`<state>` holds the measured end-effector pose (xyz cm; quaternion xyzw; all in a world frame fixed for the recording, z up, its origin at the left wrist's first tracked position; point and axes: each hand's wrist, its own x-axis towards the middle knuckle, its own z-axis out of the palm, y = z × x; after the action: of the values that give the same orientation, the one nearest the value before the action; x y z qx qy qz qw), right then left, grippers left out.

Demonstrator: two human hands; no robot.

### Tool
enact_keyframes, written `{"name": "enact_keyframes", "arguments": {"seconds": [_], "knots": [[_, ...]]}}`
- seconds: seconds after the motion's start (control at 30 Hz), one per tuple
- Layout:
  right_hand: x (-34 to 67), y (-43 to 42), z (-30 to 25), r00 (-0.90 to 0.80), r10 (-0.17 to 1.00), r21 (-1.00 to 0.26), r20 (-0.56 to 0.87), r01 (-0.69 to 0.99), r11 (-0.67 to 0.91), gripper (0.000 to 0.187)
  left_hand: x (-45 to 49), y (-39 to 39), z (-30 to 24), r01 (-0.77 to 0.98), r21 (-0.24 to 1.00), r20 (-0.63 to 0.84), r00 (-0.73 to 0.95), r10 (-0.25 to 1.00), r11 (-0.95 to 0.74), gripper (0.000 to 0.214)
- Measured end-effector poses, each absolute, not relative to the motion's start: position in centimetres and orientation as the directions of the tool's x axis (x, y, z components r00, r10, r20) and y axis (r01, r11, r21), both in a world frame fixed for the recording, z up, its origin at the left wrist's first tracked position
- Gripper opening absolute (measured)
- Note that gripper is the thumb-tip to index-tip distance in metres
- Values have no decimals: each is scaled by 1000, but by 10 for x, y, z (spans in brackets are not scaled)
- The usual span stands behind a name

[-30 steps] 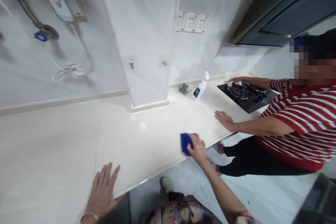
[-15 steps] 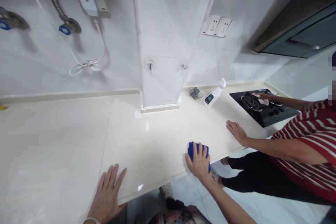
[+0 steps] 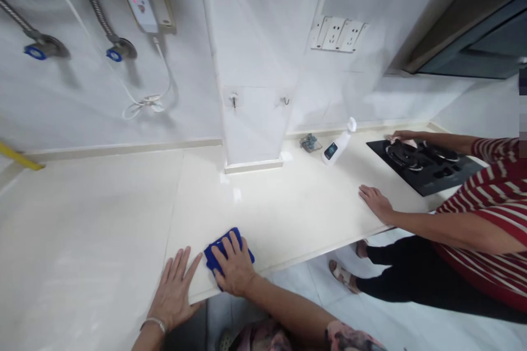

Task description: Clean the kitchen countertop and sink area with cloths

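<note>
A folded blue cloth [image 3: 211, 259] lies on the pale countertop [image 3: 102, 219] near its front edge. My right hand [image 3: 234, 263] presses down on this cloth, its fingers spread across the top. Just to the left, my left hand [image 3: 175, 288] rests flat on the counter with fingers apart and nothing in it; a bracelet circles the wrist. The fingertips of the left hand are close to the cloth's left side.
Farther right stand a white spray bottle [image 3: 338, 142] and a small clear dish [image 3: 310, 143]. A co-worker in a striped shirt [image 3: 489, 203] wipes the black gas stove [image 3: 442, 170], other hand on the counter. A wall pillar [image 3: 253, 131] juts out over the counter.
My right hand has slid the blue cloth leftward along the counter's front, up beside my left hand. The left hand stays flat. The co-worker's far hand has shifted on the stove.
</note>
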<state>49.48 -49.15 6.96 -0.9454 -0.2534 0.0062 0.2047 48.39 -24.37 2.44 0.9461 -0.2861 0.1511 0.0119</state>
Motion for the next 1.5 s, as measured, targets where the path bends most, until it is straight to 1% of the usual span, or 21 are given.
{"name": "enact_keyframes", "arguments": {"seconds": [0.1, 0.13, 0.2, 0.33, 0.4, 0.5, 0.6, 0.67, 0.73, 0.77, 0.83, 0.93, 0.97, 1.07, 1.17, 1.2, 1.27, 1.33, 1.4, 1.43, 1.5], "knots": [[488, -529, 57, 867, 482, -403, 126, 489, -774, 65, 484, -242, 20, -523, 36, 248, 830, -499, -852, 114], [486, -544, 53, 878, 461, -402, 133, 473, -784, 65, 484, -241, 19, -510, 69, 226, 845, -484, -857, 113], [481, -582, 47, 917, 372, -381, 143, 398, -834, 64, 483, -241, 20, -490, 125, 192, 865, -464, -863, 111], [473, -681, 42, 981, 86, -264, 173, 130, -956, 57, 483, -243, 23, -472, 194, 179, 879, -443, -860, 113], [471, -731, 46, 975, -104, -211, 195, -62, -976, 53, 482, -245, 24, -465, 216, 175, 883, -435, -858, 116], [471, -779, 56, 898, -373, -170, 233, -340, -925, 51, 482, -246, 23, -466, 233, 180, 883, -434, -853, 119], [472, -775, 63, 823, -515, -109, 241, -504, -857, 51, 483, -246, 19, -473, 231, 209, 877, -432, -850, 119], [470, -743, 62, 819, -531, -64, 220, -531, -845, 50, 484, -246, 15, -484, 228, 225, 870, -438, -845, 116], [467, -694, 58, 871, -466, -43, 155, -466, -884, 50, 485, -245, 11, -497, 231, 238, 863, -446, -837, 112], [465, -665, 55, 909, -404, -49, 101, -401, -915, 52, 485, -245, 10, -501, 232, 246, 859, -448, -834, 110], [465, -606, 50, 973, -231, -104, 8, -229, -968, 56, 487, -246, 7, -509, 230, 264, 853, -451, -829, 109], [469, -531, 49, 999, 46, -207, -7, 44, -977, 61, 488, -246, 6, -514, 220, 281, 847, -451, -829, 109], [470, -514, 51, 993, 116, -226, 3, 114, -968, 63, 488, -246, 6, -512, 220, 277, 849, -450, -831, 109], [474, -495, 59, 971, 239, -240, 25, 238, -941, 65, 488, -244, 7, -500, 225, 262, 858, -443, -836, 113], [476, -518, 59, 955, 293, -241, 39, 293, -925, 61, 489, -241, 4, -504, 218, 285, 852, -440, -835, 111], [477, -533, 58, 959, 280, -237, 46, 283, -930, 60, 489, -240, 3, -509, 213, 301, 846, -440, -834, 110], [481, -570, 57, 982, 176, -230, 68, 187, -955, 57, 490, -240, 0, -520, 204, 325, 835, -444, -829, 109], [488, -612, 60, 994, -21, -281, 105, 9, -960, 49, 490, -240, 0, -521, 203, 327, 834, -444, -829, 108], [498, -655, 68, 960, -250, -392, 125, -184, -902, 40, 489, -241, 1, -520, 204, 320, 836, -446, -829, 107], [503, -674, 74, 936, -329, -423, 124, -250, -871, 41, 489, -242, 3, -519, 205, 319, 837, -444, -830, 107], [513, -708, 84, 900, -418, -458, 126, -321, -829, 50, 488, -243, 6, -517, 205, 320, 838, -442, -831, 108]]}}
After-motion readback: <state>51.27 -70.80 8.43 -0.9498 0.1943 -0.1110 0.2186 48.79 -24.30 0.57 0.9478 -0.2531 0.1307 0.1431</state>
